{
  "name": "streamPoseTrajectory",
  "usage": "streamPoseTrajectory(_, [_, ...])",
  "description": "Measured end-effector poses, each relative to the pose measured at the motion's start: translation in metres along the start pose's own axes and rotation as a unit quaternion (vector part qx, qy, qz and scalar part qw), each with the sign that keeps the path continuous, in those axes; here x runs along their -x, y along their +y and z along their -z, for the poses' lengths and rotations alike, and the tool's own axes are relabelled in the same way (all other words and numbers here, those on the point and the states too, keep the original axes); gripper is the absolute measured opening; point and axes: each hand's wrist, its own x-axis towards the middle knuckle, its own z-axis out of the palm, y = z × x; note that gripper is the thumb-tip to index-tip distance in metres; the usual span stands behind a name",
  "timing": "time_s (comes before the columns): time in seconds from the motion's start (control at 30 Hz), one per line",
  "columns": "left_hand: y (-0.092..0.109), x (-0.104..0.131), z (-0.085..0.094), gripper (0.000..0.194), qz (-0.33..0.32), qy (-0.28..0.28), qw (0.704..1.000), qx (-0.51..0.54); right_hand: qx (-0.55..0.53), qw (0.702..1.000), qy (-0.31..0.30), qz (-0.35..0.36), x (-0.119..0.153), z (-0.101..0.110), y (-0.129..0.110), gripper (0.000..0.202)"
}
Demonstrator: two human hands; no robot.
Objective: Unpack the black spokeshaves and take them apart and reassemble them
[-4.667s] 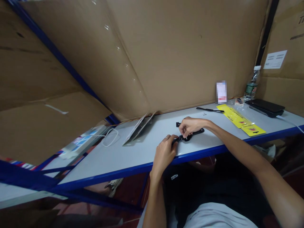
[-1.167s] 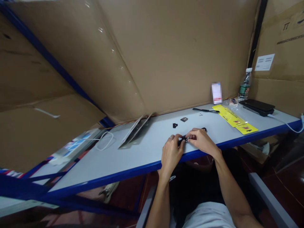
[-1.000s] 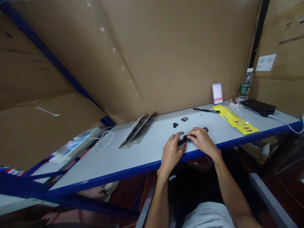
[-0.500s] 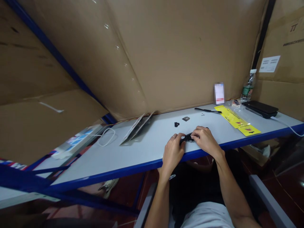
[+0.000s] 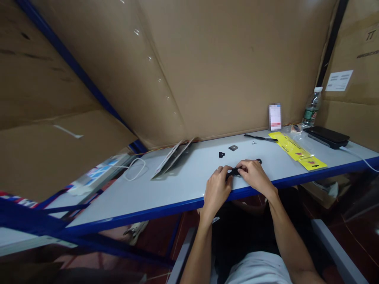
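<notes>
Near the table's front edge, both hands hold a long black tool that looks like a spokeshave body. My left hand is closed around its left end, thumb and fingers pinching it. My right hand pinches its middle with bent fingers, and the tool's right end shows beyond the knuckles. The fingers cover most of the tool. Just behind the hands lie a small black notched plate and a grey metal blade with a slot. Small silvery screws lie farther right.
A thin black bar lies beside yellow packaging cards. A phone, a bottle and a black device stand at the back right. Leaning cardboard sheets and a white cable are at left.
My right hand has shifted slightly left and down along the tool, so more of its right end shows. The whole view has shifted a little; the loose parts lie as before.
</notes>
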Motion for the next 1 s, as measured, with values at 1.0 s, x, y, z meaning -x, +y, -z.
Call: streamPoseTrajectory(1.0, [0.001, 0.000, 0.001, 0.028, 0.003, -0.002, 1.000, 0.002, -0.079, 0.997, -0.020, -0.001, 0.003, 0.012, 0.015, 0.006])
